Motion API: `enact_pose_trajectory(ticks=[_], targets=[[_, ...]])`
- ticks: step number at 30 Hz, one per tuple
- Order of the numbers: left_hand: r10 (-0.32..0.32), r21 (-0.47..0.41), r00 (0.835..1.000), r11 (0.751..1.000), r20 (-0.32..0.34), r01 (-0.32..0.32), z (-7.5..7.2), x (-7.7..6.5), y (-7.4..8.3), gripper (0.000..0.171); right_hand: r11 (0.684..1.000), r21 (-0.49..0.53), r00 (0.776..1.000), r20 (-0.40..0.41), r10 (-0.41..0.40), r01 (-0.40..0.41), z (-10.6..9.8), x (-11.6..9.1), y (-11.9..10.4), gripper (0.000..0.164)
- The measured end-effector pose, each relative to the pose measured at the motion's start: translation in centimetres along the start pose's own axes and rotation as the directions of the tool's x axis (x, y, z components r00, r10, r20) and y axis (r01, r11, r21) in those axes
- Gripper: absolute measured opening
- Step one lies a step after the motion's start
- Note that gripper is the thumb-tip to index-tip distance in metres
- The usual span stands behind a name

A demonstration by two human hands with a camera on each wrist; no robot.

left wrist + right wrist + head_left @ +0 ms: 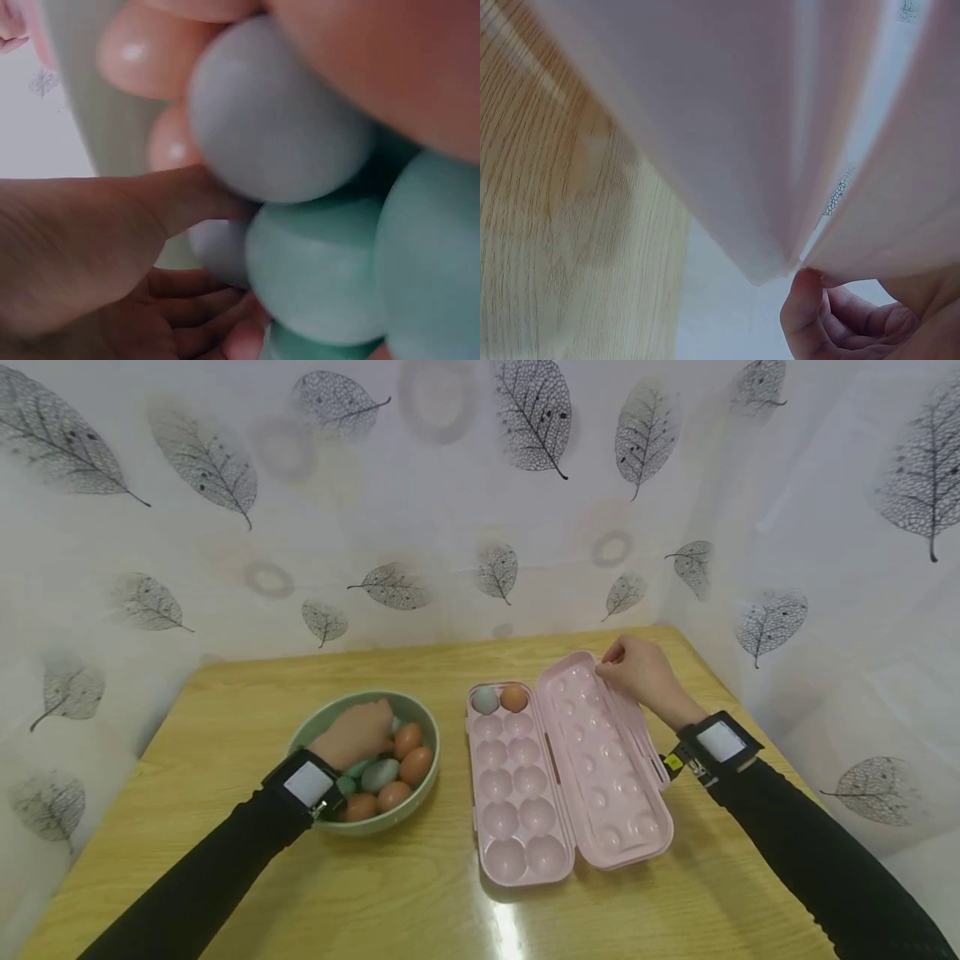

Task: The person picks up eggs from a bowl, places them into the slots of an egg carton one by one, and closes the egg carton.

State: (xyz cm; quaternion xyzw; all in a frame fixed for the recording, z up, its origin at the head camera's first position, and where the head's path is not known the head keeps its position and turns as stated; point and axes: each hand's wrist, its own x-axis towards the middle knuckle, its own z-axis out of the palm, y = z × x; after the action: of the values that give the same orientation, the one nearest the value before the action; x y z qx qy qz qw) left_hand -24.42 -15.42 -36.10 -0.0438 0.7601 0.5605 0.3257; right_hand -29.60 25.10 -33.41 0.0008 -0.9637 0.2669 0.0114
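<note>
A green bowl (427, 718) holds brown, pale blue-grey and green eggs. My left hand (356, 732) reaches down among them, its fingertips hidden from above. In the left wrist view its thumb and fingers curl round a pale blue-grey egg (221, 247), partly covered by the thumb and neighbouring eggs. Right of the bowl lies a pink plastic egg box (495, 822), opened out. A pale egg (485, 700) and a brown egg (513, 697) sit side by side in its far row. My right hand (645, 675) pinches the far right edge of its lid (600, 760).
Everything stands on a light wooden table (420, 893). A white, leaf-printed cloth (450, 510) hangs along the table's back and sides. Bare wood separates the bowl from the egg box.
</note>
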Motion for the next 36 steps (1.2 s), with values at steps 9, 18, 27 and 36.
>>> enact_pose_trajectory(ticks=[9,18,27,36], targets=[[-0.034,0.004,0.996,0.999,-0.085,0.035,0.2,0.1,-0.3,0.056,1.000,0.007,1.000,0.006,0.023,-0.023,-0.1,-0.2,0.0,0.028],[0.410,0.702,0.912,0.645,0.016,-0.302,-1.4,2.8,-0.4,0.033,1.000,0.005,1.000,-0.003,0.007,-0.007,0.1,-0.1,0.2,0.029],[0.444,0.858,0.896,0.459,0.005,-0.233,-1.8,2.8,1.2,0.069,1.000,-0.003,1.000,-0.011,0.008,-0.008,-0.1,-0.1,0.2,0.028],[0.468,0.837,0.884,0.490,-0.016,-0.244,-1.8,1.7,2.7,0.048,1.000,0.011,1.000,-0.012,0.014,-0.014,-0.1,-0.3,0.1,0.027]])
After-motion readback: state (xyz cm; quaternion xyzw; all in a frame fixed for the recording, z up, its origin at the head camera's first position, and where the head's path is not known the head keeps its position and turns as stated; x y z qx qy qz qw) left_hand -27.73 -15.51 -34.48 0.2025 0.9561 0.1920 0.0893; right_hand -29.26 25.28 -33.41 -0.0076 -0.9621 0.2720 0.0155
